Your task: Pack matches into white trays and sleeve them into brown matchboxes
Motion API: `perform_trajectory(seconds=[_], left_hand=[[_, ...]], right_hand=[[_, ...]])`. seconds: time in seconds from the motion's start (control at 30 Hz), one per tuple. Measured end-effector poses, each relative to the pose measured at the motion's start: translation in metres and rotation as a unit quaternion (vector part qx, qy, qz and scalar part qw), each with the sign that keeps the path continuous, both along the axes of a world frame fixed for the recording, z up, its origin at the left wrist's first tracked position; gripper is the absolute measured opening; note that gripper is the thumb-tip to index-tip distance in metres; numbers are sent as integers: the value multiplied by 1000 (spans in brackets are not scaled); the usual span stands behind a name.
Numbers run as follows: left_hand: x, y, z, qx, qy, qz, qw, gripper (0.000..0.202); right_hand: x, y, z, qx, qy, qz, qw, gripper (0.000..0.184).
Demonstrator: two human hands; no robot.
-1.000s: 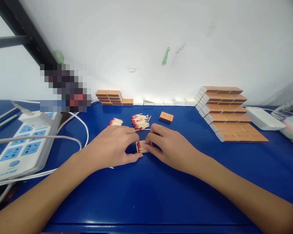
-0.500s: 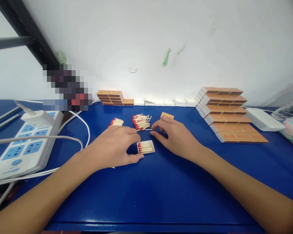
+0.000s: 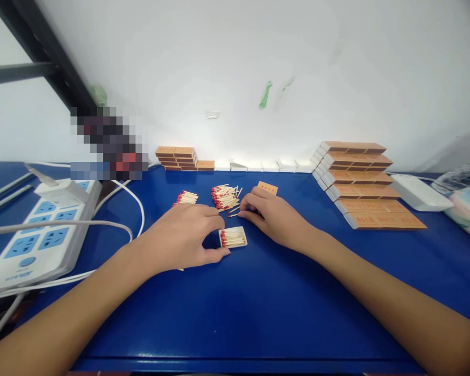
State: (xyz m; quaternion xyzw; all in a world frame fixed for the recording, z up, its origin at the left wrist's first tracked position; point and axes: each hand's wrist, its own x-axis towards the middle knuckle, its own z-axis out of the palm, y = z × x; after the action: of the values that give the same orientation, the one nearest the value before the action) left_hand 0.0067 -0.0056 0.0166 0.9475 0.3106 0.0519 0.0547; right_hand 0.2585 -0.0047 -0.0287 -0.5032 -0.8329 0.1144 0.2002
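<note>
A white matchbox tray (image 3: 241, 232) lies on the blue table, partly filled with red-headed matches (image 3: 232, 239). My left hand (image 3: 184, 235) curves round its left end, index finger at the far corner and thumb at the near one. Just beyond the tray, my right hand (image 3: 274, 216) pinches matches (image 3: 234, 212) between thumb and fingers, their red heads pointing left. Past the fingertips is a loose pile of matches (image 3: 225, 197). A smaller pile (image 3: 187, 197) shows behind my left hand. An orange matchbox cover (image 3: 268, 187) lies beyond my right hand, partly hidden.
Matchboxes stand in a stepped stack (image 3: 360, 190) on the right and a smaller stack (image 3: 176, 156) by the wall. White trays (image 3: 238, 166) line the wall between them. A power strip (image 3: 43, 230) with white cables is at the left, a white device (image 3: 421, 192) at the right.
My right hand has shifted slightly left and down along the pile's edge. Red match heads now show at its fingertips. My left hand stays at the tray.
</note>
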Motion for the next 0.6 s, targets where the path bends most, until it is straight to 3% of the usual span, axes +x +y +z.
perform_trajectory(seconds=[0.6], left_hand=[[1, 1, 2, 3, 0, -4, 1000, 24]], right_hand=[[2, 1, 1, -6, -13, -14, 1000, 11]])
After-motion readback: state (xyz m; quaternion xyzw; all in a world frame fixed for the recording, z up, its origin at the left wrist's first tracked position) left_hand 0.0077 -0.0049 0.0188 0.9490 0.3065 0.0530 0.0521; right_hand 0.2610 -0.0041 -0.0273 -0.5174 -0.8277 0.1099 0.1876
